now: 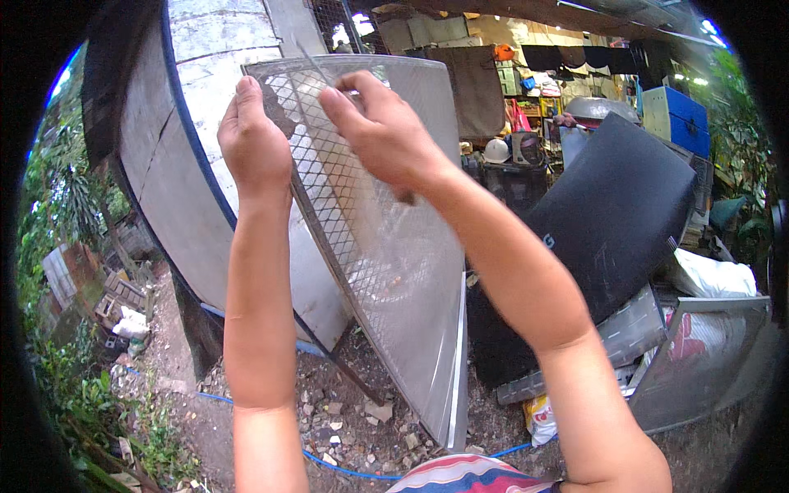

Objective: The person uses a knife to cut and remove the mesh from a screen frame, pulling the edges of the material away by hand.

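Note:
A large grey panel [419, 238] stands tilted in front of me, its left part covered by a dark diamond grid [320, 177]. My left hand [256, 141] is closed around the panel's upper left edge, thumb up, beside a dark patch on the grid. Over the upper part of the panel, my right hand [380, 131] is closed on a slim tool [311, 59]. A thin metal shaft points up and left from the fingers, and a brown handle end shows below the palm. Motion blurs the shaft, so its exact kind is unclear.
Behind the panel stands a pale, curved-looking wall panel [177, 156]. To the right lean a big black sheet [608, 197] and a grey framed panel [707, 361]. A blue hose [353, 472] crosses the stony ground. A white helmet [496, 150] sits farther back among cluttered shelves.

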`<state>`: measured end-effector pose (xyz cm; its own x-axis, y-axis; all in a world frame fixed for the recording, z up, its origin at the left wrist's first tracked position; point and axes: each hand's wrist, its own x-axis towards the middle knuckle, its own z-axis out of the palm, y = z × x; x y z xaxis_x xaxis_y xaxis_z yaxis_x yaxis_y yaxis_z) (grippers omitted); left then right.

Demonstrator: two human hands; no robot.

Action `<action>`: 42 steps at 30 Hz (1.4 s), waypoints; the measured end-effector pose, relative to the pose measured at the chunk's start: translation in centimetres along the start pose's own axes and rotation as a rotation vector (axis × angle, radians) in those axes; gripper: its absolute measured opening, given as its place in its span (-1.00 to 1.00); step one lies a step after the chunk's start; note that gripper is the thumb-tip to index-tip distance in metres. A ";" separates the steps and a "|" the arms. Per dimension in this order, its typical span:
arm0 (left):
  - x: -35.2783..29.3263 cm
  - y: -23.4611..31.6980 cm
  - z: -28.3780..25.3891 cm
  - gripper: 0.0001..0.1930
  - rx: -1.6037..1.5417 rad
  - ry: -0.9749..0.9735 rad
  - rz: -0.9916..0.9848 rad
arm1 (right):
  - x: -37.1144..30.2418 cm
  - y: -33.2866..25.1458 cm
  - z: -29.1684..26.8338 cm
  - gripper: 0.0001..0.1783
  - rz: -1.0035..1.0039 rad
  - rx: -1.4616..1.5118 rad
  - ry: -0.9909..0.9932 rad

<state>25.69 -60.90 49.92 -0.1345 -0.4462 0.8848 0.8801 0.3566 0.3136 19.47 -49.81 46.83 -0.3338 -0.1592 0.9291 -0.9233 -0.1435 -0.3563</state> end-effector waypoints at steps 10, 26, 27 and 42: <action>0.4 -0.5 -0.8 -0.57 0.023 -0.052 0.014 | 2.6 -3.0 -5.4 -0.40 -0.144 -0.560 -0.385; 0.7 -1.2 -1.4 -0.59 0.092 -0.067 -0.003 | 3.8 -4.6 -6.4 -0.40 -0.052 -0.568 -0.461; 0.8 -1.1 -1.6 -0.60 0.084 -0.082 0.002 | 4.6 -4.3 -6.5 -0.40 -0.033 -0.555 -0.496; 1.1 0.1 -1.8 -0.57 0.036 -0.141 0.046 | 4.7 -5.6 -5.2 -0.46 -0.103 -0.641 -0.415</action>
<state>26.46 -62.84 50.31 -0.1591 -0.3098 0.9374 0.8704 0.4041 0.2812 22.09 -44.64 53.77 -0.2587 -0.5476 0.7958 -0.9179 0.3961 -0.0259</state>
